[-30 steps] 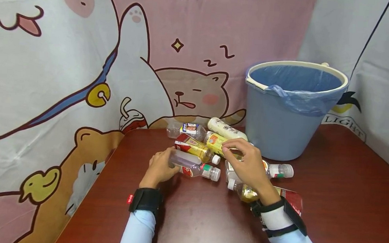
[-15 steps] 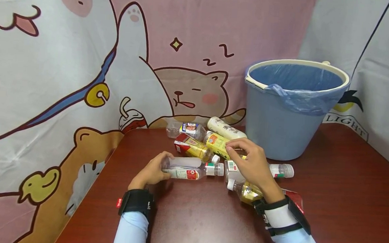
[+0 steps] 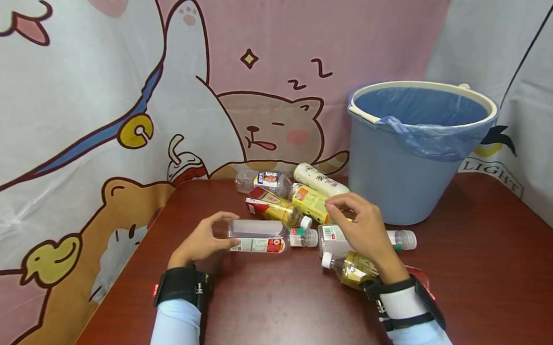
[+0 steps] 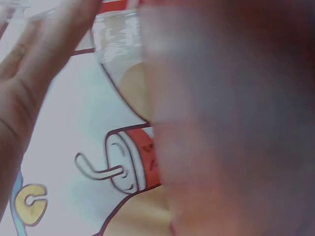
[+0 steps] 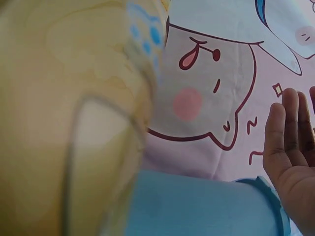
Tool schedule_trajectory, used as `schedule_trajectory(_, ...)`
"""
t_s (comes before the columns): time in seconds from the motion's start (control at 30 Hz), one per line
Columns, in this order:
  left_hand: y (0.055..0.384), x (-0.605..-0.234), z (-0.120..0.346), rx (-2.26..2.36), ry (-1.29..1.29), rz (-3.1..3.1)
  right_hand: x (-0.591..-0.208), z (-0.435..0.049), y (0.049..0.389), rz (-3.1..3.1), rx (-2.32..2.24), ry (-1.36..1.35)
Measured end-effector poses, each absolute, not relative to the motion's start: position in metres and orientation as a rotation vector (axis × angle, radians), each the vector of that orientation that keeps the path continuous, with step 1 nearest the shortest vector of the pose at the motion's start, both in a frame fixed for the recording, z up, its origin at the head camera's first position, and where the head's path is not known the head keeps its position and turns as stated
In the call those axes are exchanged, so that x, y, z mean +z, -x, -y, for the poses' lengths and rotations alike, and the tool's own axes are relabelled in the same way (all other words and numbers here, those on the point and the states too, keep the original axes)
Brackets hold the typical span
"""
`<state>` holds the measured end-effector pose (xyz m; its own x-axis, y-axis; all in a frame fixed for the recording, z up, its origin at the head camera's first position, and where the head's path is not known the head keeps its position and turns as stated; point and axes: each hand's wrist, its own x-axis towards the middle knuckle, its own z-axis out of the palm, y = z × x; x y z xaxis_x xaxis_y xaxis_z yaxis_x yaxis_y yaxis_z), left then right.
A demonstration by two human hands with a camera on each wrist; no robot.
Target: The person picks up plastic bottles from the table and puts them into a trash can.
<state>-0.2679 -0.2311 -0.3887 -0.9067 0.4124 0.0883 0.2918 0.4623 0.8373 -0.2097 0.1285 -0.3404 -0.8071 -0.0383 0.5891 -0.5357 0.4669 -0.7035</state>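
My left hand (image 3: 202, 241) grips a clear plastic bottle (image 3: 259, 235) by its base, thumb on the near side; the bottle lies level with its cap to the right. Fingers (image 4: 49, 44) and part of clear plastic show in the left wrist view, though much there is blurred. My right hand (image 3: 364, 232) hovers over the other bottles with fingers bent loosely, apparently holding nothing. Below it lie another clear bottle (image 3: 331, 238) and a bottle with gold contents (image 3: 353, 270). A yellow-labelled bottle (image 3: 309, 201) lies by its fingertips. In the right wrist view its fingers (image 5: 278, 128) look fairly straight.
A blue bucket (image 3: 394, 173) with a plastic liner stands at the back right. Behind the held bottle lie a red-and-yellow bottle (image 3: 272, 206), a clear labelled bottle (image 3: 264, 182) and a white bottle (image 3: 320, 179). Everything stands on a dark red table (image 3: 274, 313).
My left hand has drawn the clear bottle left and turned it from slanted to level, its label now facing nearer. My right hand has shifted slightly right.
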Motion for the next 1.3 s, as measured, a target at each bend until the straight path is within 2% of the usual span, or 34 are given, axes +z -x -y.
schedule_trajectory(0.27, 0.247, -0.355, 0.237, 1.728, -0.795, -2.544, -0.337, -0.142, 0.210, 2.257, 1.328, -0.421)
schedule_trajectory(0.63, 0.236, -0.331, 0.206, 2.046, -1.194, -2.281, -0.326, -0.158, 0.200, 2.354, 1.636, -0.384)
schedule_trajectory(1.0, 0.233, -0.327, 0.188, 2.053, -1.226, -2.161, -0.324, -0.176, 0.195, 2.236, 1.918, -0.597)
schedule_trajectory(1.3, 0.235, -0.328, 0.184, 2.042, -1.294, -2.172, -0.323, -0.182, 0.194, 2.240, 1.921, -0.608)
